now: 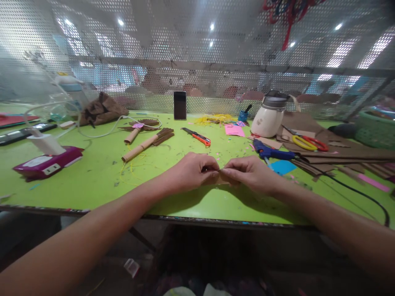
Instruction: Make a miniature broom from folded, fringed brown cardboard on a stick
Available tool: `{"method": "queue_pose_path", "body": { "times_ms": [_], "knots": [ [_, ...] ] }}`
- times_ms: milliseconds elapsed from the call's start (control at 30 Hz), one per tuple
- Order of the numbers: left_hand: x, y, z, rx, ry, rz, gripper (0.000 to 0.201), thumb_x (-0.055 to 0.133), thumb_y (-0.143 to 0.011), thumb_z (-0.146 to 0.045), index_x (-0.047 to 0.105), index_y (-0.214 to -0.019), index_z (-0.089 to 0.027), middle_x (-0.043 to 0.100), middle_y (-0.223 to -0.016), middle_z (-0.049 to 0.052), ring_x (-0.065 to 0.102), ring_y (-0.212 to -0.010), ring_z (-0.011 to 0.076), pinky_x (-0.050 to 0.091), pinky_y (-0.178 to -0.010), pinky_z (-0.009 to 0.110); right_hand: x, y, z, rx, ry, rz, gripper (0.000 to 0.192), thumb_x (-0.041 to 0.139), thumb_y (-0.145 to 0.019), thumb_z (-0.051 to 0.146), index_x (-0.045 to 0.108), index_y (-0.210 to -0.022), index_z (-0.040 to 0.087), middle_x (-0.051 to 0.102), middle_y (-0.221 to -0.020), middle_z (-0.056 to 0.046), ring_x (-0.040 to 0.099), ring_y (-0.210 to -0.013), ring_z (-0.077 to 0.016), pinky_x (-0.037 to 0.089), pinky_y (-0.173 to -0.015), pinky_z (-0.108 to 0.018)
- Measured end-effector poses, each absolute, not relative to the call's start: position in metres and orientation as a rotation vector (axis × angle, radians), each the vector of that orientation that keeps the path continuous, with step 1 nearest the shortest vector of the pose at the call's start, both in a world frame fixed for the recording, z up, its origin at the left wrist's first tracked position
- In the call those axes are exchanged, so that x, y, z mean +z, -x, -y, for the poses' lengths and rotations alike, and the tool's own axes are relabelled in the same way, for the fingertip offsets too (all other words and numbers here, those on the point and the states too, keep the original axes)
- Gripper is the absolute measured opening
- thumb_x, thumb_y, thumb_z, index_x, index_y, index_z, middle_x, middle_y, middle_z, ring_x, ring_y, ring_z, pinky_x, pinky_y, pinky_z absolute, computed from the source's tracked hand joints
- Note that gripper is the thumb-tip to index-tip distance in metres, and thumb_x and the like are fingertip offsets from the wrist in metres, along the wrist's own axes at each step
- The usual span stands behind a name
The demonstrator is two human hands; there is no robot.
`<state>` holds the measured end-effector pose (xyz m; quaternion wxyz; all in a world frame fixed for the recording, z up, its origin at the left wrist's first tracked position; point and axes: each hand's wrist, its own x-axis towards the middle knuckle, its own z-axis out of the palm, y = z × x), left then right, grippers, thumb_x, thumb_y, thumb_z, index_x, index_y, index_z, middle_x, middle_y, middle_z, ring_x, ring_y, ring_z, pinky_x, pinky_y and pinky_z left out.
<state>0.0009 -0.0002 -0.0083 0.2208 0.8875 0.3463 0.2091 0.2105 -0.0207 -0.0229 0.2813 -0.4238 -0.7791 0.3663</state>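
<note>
Step in hand: I judge I am rolling or pinching a small brown paper piece [221,178] between both hands, just near of the box cutter [197,137].
Left hand [193,171]: fingers curled together, tips clamped on the piece.
Right hand [251,173]: the same, thumb and fingers closed on its other end.
Next move: it calls for a steady grip and a small twist, I think.
Hidden: the piece is almost covered by my fingers; its shape is perhaps a strip, I cannot say.
Other rolls: two finished brown paper rolls [145,144] lie left of the box cutter.
</note>
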Motion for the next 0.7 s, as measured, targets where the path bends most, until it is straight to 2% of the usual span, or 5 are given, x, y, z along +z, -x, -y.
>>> {"method": "queue_pose_path", "body": {
  "times_ms": [200,333,533,700],
  "knots": [
    [-0.002,0.002,-0.001,0.423,-2.220,-0.871,0.030,0.053,-0.085,-0.038,0.070,-0.092,-0.014,0.069,-0.079,0.003,0.059,-0.071,0.0133,0.041,-0.062,0.021,-0.021,-0.214,0.021,0.881,1.111,2.082,0.032,0.057,-0.083,0.041,0.070,-0.074,0.013,0.058,-0.059,-0.001,0.048,-0.055,-0.0104,0.035,-0.050,-0.022],
    [0.002,0.003,-0.001,0.352,-2.227,-0.828,0.039,0.043,-0.091,-0.041,0.069,-0.084,-0.012,0.067,-0.071,0.003,0.055,-0.060,0.0110,0.038,-0.057,0.021,-0.019,-0.216,0.021,0.840,1.092,2.113,0.033,0.058,-0.083,0.041,0.071,-0.071,0.013,0.058,-0.056,-0.001,0.048,-0.053,-0.0106,0.036,-0.050,-0.022],
    [-0.004,-0.001,0.000,0.361,-2.606,-0.936,0.029,0.041,-0.092,-0.028,0.065,-0.081,-0.016,0.066,-0.073,0.003,0.055,-0.063,0.0122,0.036,-0.061,0.023,-0.023,-0.217,0.017,0.796,1.064,2.187,0.034,0.057,-0.084,0.042,0.073,-0.083,0.012,0.062,-0.064,-0.002,0.049,-0.057,-0.0108,0.036,-0.051,-0.021],
    [-0.007,-0.005,0.005,0.283,-2.761,-1.017,0.016,0.044,-0.086,-0.017,0.059,-0.084,-0.016,0.060,-0.070,0.004,0.052,-0.062,0.0141,0.033,-0.057,0.024,-0.025,-0.214,0.019,0.713,1.017,2.193,0.038,0.056,-0.085,0.045,0.073,-0.076,0.011,0.054,-0.056,0.000,0.042,-0.052,-0.0087,0.030,-0.047,-0.021]
  ]
}}
